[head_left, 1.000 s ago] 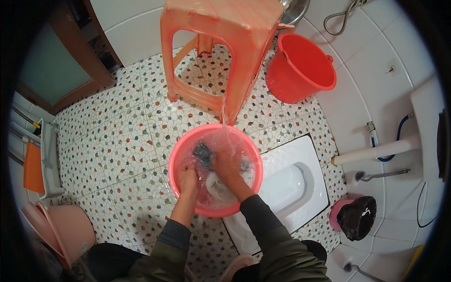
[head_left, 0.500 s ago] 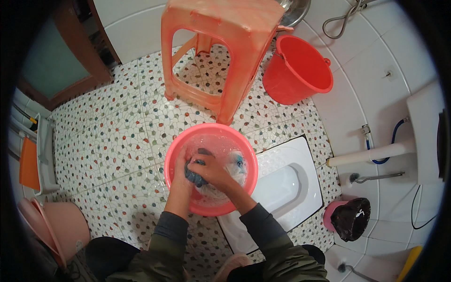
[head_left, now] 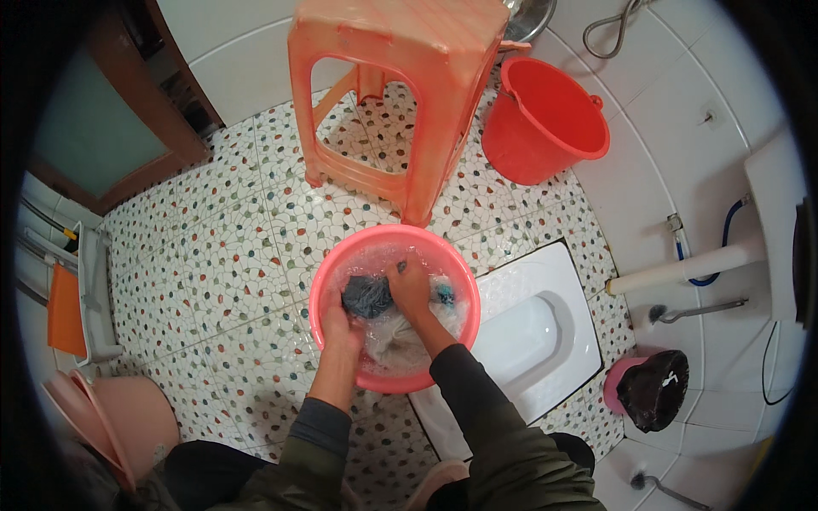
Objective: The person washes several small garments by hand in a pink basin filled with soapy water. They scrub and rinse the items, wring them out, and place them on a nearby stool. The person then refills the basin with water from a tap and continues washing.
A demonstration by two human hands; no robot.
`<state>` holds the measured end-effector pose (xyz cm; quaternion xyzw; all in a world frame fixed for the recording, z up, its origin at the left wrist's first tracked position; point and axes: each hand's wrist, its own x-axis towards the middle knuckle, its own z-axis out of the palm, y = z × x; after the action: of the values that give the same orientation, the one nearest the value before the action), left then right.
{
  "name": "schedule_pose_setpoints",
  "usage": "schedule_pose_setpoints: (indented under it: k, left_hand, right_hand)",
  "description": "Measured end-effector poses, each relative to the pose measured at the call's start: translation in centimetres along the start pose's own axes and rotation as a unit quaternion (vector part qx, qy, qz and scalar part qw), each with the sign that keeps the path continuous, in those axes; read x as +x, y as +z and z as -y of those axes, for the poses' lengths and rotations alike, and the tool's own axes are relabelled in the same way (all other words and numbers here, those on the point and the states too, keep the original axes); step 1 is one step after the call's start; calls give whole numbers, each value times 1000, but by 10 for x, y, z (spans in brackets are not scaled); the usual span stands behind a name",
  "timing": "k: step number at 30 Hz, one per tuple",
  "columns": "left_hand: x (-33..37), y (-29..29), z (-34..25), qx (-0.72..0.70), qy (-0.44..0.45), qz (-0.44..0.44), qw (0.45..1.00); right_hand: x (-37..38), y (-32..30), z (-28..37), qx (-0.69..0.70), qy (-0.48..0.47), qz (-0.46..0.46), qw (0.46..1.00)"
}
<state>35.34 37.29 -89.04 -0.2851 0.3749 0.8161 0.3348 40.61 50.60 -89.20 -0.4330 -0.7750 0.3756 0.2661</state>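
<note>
A pink basin [head_left: 464, 264] of sudsy water stands on the floor in front of me. In it floats a bunched, wet dark grey cloth [head_left: 366, 297], its exact kind unclear. My right hand [head_left: 411, 285] is closed at the cloth's upper right end, a dark bit showing between thumb and fingers. Along the basin's left inner side, my left hand [head_left: 339, 324] lies with thumb and fingers apart, beside the cloth's left edge; its fingertips are partly hidden. A pale cloth [head_left: 396, 334] lies lower in the water, and a blue patch [head_left: 444, 294] shows at the right.
Beyond the basin stands an orange plastic stool [head_left: 409, 183], with a red bucket [head_left: 545, 128] to its right. A white squat toilet [head_left: 520, 341] adjoins the basin's right side. A lined pink bin [head_left: 622, 387] is at the right wall, a pale pink bucket [head_left: 141, 413] at lower left.
My hands were together, squeezing the balled grey cloth. Now they are apart: the right has moved right and up, the left stays at the left side, and the cloth lies spread wider between them.
</note>
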Motion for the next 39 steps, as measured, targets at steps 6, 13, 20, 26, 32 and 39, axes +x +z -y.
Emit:
schedule_pose_setpoints:
  k: [6,13,20,26,32,39]
  left_hand:
    - [14,-19,-12,-41,-182,158,970]
    - [-34,38,9,21,-135,22,990]
    - [-16,2,13,80,-87,75,990]
    - [-19,21,-10,10,-88,78,993]
    - [17,-29,-12,-59,-148,208,965]
    - [-17,4,9,39,-123,63,990]
  right_hand:
    - [-29,-29,56,187,-10,395,899]
    - [-42,-17,66,-67,-23,169,983]
    - [-2,1,9,-130,10,127,983]
    - [-12,-8,7,24,3,265,964]
    - [-44,-29,92,-20,-62,387,920]
    - [-15,9,32,-176,-10,141,974]
